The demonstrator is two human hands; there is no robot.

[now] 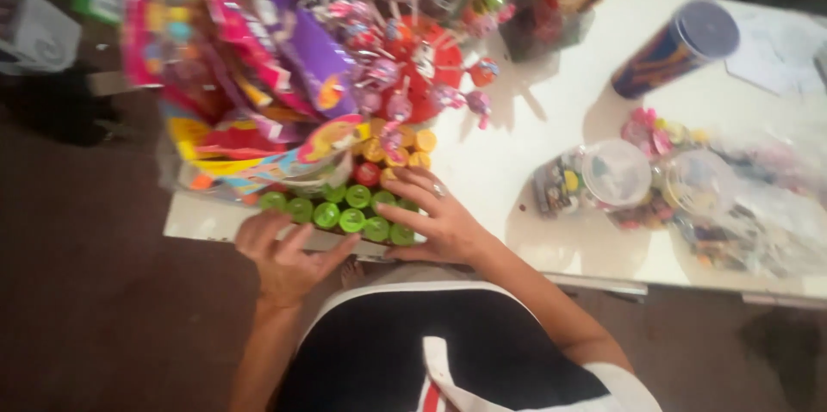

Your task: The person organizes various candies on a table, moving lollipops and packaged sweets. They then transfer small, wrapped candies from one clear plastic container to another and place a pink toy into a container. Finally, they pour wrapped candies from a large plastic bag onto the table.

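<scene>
Here, round green capped candies [340, 210] in rows, left hand [280, 253] and right hand [435, 223] resting flat, grip released

A single head-worn camera looks steeply down from above the person's own torso, facing forward over the near edge of the white table [560, 93]. It sits close (both forearms fill the lower middle), tilted slightly, so the table runs diagonally. Dark floor [86, 291] shows at left; the picture is motion-blurred. No second view exists.
</scene>
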